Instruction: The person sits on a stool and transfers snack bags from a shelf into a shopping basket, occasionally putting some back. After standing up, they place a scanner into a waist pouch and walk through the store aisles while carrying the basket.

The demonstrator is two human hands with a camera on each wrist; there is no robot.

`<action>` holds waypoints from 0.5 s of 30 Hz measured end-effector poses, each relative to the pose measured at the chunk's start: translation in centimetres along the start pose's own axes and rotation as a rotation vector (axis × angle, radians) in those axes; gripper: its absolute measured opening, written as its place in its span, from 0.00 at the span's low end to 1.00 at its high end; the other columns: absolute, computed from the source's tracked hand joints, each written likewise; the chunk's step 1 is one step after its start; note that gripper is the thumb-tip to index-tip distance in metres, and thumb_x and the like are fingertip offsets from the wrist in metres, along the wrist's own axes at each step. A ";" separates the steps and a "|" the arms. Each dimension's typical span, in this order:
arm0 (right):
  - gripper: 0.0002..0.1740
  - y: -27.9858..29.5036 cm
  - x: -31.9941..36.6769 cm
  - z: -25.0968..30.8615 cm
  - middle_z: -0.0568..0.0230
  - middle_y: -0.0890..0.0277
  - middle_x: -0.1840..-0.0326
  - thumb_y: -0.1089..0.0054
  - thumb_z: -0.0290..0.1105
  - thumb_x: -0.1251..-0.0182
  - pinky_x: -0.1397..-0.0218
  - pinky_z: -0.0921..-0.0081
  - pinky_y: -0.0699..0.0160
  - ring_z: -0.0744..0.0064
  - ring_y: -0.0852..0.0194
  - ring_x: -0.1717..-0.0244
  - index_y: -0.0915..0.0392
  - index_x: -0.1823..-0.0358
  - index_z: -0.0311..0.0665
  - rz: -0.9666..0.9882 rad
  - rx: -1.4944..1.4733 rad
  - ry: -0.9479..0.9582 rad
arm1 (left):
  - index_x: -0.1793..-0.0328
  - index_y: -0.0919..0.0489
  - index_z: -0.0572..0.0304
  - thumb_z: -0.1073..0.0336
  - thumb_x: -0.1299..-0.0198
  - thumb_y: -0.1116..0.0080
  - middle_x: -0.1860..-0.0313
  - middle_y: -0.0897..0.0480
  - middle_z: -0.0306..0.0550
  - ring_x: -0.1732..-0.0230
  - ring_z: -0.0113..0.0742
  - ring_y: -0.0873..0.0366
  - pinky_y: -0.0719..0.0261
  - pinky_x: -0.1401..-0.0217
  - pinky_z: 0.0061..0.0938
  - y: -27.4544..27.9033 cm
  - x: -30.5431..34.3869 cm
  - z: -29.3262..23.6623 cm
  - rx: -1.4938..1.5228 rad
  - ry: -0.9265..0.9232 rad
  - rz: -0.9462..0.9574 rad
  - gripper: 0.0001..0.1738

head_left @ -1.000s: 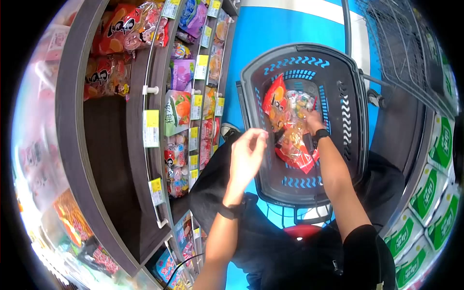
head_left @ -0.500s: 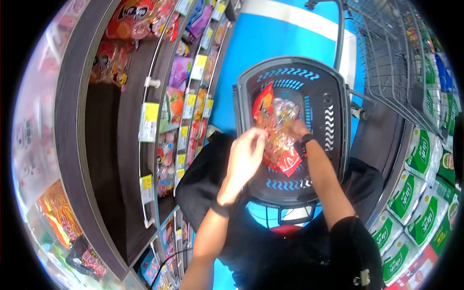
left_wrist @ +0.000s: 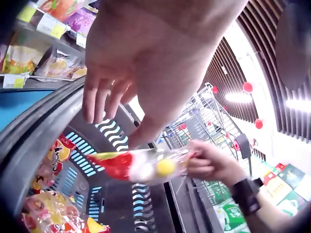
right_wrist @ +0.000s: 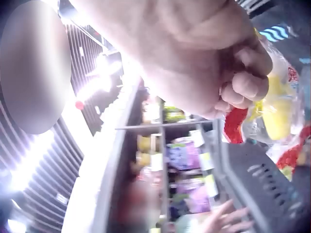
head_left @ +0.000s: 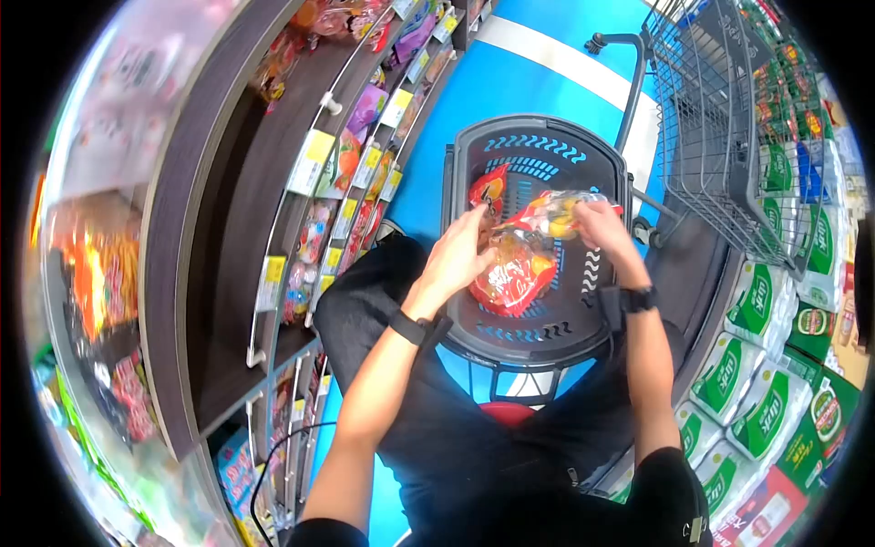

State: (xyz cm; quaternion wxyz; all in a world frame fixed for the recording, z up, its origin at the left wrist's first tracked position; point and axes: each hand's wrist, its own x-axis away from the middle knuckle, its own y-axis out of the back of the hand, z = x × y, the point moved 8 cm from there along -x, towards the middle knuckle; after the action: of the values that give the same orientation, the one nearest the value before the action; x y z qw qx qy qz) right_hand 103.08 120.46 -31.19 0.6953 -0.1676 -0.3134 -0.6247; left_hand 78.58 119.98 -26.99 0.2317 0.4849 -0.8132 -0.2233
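My right hand [head_left: 602, 228] grips one end of a clear-and-red snack bag [head_left: 545, 214] with yellow and white pieces inside, above the dark grey shopping basket [head_left: 540, 121]. In the left wrist view, the bag [left_wrist: 146, 167] stretches leftward from the right hand's curled fingers. My left hand [head_left: 458, 257] hovers over the basket's left side, its fingers [left_wrist: 101, 99] loosely extended with nothing in them. Below, inside the basket, lie a red-and-clear snack bag [head_left: 513, 284] and another red bag [head_left: 491, 185] toward the far left.
A dark shelf [head_left: 239, 228] with price tags and packed snacks runs along the left. A wire shopping cart [head_left: 720, 137] stands at the right, beyond the basket. White-and-green packages [head_left: 759, 296] are stacked on the right, and blue floor [head_left: 437, 118] stretches ahead.
My right hand has lifted a snack bag up from among those in the basket. My left hand has come in over the basket's left side. The cart shows more fully.
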 end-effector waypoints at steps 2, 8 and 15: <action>0.16 -0.2 6.6 5.6 0.78 0.46 0.90 0.52 0.36 0.34 0.90 0.85 0.57 0.87 0.55 0.92 0.32 0.80 0.40 0.052 -0.241 0.067 | 0.28 0.49 0.59 0.66 0.60 0.30 0.34 0.38 0.56 0.33 0.50 0.40 0.39 0.32 0.33 0.4 0.2 -1.5 -0.042 -0.085 0.041 0.53; 0.15 -0.1 16.6 10.7 0.75 0.41 0.94 0.55 0.33 0.35 0.98 0.89 0.57 0.89 0.54 0.98 0.28 0.72 0.27 0.184 -0.724 0.289 | 0.38 0.33 0.61 0.59 0.56 0.31 0.37 0.31 0.55 0.36 0.50 0.35 0.38 0.34 0.39 8.2 6.2 -10.9 -0.021 -0.646 -0.317 0.38; 0.17 -6.2 16.8 9.7 0.74 0.41 0.93 0.56 0.38 0.34 0.93 0.86 0.53 0.85 0.50 0.95 0.29 0.78 0.37 0.410 -0.626 0.305 | 0.55 0.23 0.60 0.65 0.59 0.31 0.55 0.18 0.48 0.52 0.45 0.21 0.26 0.46 0.37 14.2 13.2 -13.7 -0.117 -0.595 -0.464 0.22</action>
State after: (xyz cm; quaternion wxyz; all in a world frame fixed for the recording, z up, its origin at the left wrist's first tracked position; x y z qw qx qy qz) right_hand 95.20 112.63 -14.08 0.7594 -0.3358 0.0386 -0.5560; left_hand 71.38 112.42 -5.69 -0.0437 0.5560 -0.6995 -0.4469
